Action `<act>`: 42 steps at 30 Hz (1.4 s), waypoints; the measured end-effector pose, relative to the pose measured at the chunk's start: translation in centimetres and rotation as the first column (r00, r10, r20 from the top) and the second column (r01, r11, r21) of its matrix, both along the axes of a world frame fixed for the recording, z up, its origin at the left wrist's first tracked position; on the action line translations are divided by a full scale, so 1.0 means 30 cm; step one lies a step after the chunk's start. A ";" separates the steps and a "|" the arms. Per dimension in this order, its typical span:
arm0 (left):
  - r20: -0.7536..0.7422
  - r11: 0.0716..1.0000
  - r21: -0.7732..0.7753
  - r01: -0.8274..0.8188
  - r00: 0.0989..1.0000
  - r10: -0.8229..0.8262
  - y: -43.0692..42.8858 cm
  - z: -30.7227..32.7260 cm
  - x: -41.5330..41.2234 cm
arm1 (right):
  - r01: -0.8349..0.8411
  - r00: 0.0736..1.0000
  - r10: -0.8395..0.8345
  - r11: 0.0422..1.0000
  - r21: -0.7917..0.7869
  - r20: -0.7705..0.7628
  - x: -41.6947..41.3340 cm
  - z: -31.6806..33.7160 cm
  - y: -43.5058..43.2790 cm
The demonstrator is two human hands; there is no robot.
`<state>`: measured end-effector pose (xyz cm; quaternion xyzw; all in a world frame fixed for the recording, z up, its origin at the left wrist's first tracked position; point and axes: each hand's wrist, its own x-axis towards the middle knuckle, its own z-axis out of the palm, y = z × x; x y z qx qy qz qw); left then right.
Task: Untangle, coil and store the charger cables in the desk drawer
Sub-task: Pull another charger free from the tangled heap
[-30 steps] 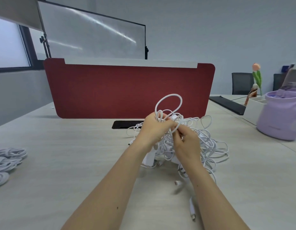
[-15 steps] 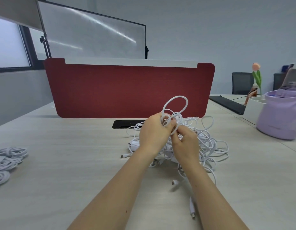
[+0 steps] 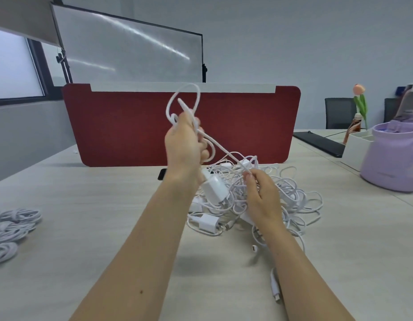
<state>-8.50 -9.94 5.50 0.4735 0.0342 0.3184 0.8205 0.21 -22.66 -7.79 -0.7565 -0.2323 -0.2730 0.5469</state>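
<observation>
A tangled heap of white charger cables (image 3: 286, 193) with several white plug adapters lies on the pale desk (image 3: 85, 228) in front of me. My left hand (image 3: 184, 144) is raised above the heap and grips one white cable (image 3: 220, 148), whose loops stand up over the fingers. That cable runs taut down to my right hand (image 3: 262, 195), which pinches it just above the heap. One adapter (image 3: 214, 187) hangs lifted beneath my left hand. No drawer is in view.
Several coiled white cables (image 3: 10, 228) lie at the desk's left edge. A red divider panel (image 3: 131, 126) stands behind the heap. At the right are a lilac pouch (image 3: 393, 158), a white organiser box (image 3: 356, 149) and a black keyboard (image 3: 321, 141).
My left hand has risen up and away from the heap, drawing one cable out taut. My right hand stayed low on the heap, holding the same cable. An adapter has lifted with it.
</observation>
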 end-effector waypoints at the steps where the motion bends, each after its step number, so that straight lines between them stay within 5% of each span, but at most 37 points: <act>1: -0.025 1.000 -0.012 -0.012 1.000 0.012 0.020 -0.011 0.007 | 0.008 1.000 -0.008 1.000 -0.016 -0.004 0.004 -0.002 0.000; 5: -0.244 0.973 0.230 0.011 0.969 0.047 0.016 -0.106 0.058 | 0.038 0.999 -0.037 0.998 -0.046 0.010 -0.005 -0.001 -0.005; 11: -0.521 0.772 0.509 0.380 0.850 -0.076 -0.042 -0.188 0.075 | 0.026 0.999 -0.023 0.995 -0.094 0.033 -0.008 -0.005 0.004; 27: -0.383 0.528 0.814 0.242 0.908 0.173 -0.048 -0.253 0.099 | 0.013 1.000 -0.012 0.999 -0.037 0.010 -0.030 -0.002 0.001; 30: -0.373 0.665 0.713 0.223 0.923 0.090 -0.081 -0.201 0.073 | -0.018 1.000 0.019 0.999 -0.043 0.011 -0.036 -0.001 0.012; 34: -0.161 0.946 0.260 0.195 0.974 -0.156 -0.057 -0.043 0.022 | 0.014 1.000 -0.015 0.997 -0.079 -0.011 -0.013 0.001 0.011; 36: -0.118 0.962 0.145 0.229 0.970 -0.213 0.000 -0.012 0.005 | 0.033 0.999 -0.037 0.992 -0.120 -0.029 -0.007 0.001 0.010; 42: -0.460 0.952 0.140 0.271 0.869 -0.180 0.075 -0.139 0.040 | 0.138 0.990 -0.136 0.980 -0.146 0.030 -0.032 -0.005 0.014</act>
